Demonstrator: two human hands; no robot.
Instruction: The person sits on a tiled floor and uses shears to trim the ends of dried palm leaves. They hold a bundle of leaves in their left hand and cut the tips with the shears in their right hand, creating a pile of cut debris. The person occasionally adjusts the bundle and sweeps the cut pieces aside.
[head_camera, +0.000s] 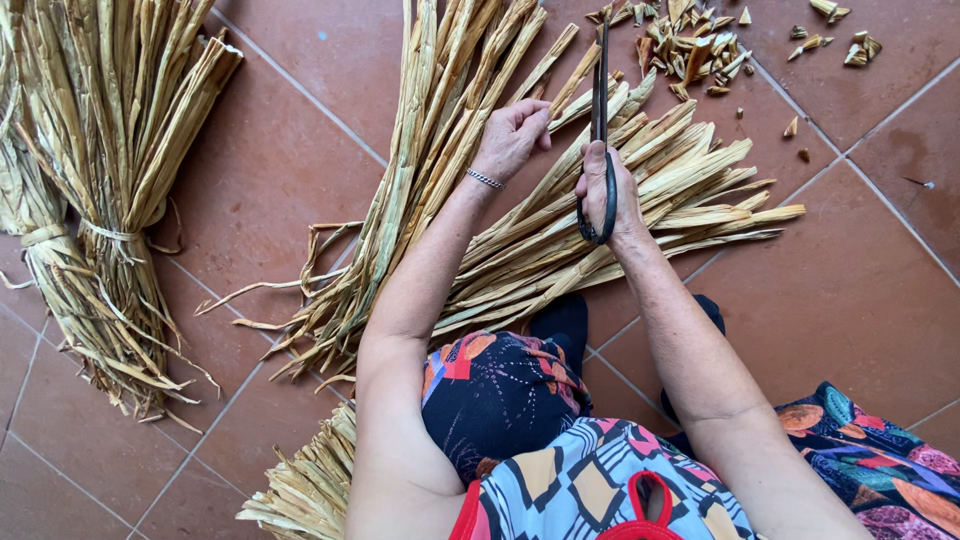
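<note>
Straw: three bundles (480, 200); one scissors (602, 140), right hand (610, 195).

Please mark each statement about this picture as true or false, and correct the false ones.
1. The right hand holds black scissors. True.
2. The left hand is bare at the wrist. False: it wears a thin bracelet.
3. A tied bundle of dried leaves lies at the left. True.
4. The floor is grey concrete. False: it has reddish-brown tiles.
5. Small cut pieces lie beyond the scissors. True.
</note>
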